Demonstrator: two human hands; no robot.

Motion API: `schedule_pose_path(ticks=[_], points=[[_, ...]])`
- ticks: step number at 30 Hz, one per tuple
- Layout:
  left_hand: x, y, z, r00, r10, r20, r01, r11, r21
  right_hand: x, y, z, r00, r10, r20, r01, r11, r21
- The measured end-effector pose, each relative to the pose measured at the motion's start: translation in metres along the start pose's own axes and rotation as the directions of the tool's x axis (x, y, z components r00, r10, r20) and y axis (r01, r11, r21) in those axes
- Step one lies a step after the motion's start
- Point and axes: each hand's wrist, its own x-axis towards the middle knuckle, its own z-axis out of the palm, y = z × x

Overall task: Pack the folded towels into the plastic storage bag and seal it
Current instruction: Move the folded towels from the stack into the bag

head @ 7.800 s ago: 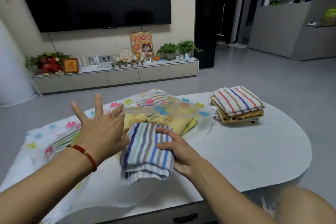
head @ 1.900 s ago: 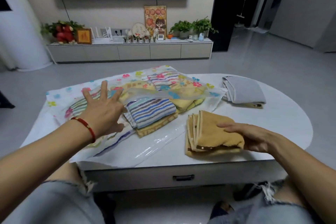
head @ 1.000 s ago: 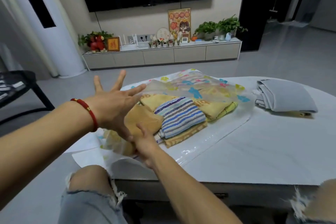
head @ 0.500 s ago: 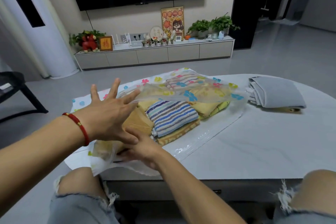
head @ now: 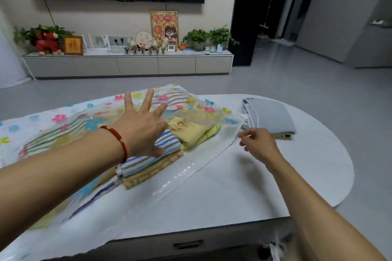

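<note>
Both towels now bagged, right hand (head: 257, 144) has moved toward grey towel (head: 270, 115).

1. The plastic storage bag (head: 63, 121) is clear, printed with pink, blue, yellow and green flowers.
2. Inside it, a blue-and-white striped towel (head: 152, 157) lies on a tan checked one (head: 154, 170).
3. A yellow towel (head: 195, 133) sits beside them.
4. A plain grey towel (head: 271, 115) lies near the white table's (head: 297, 167) far right edge.
5. The bracelet (head: 117, 140) is red.

Bare forearms, red cord bracelet (head: 118, 141) on left wrist
</note>
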Motion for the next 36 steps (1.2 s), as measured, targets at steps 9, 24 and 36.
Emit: schedule_pose_path(ticks=[9,24,36], points=[[0.061,0.02,-0.003,1.0,0.016,-0.009,-0.016,0.998,-0.057,0.117,0.089,-0.043,0.887,0.161,-0.432,-0.196,0.98,-0.038],[0.064,0.014,0.009,0.985,-0.018,-0.17,-0.005,0.991,-0.137,0.14,0.097,-0.076,0.898,0.319,-0.303,-0.229,0.927,0.298],[0.0,0.004,0.035,0.997,-0.055,-0.049,0.051,0.996,-0.077,0.034,0.103,-0.129,0.928,0.25,0.277,-0.373,0.638,0.674]])
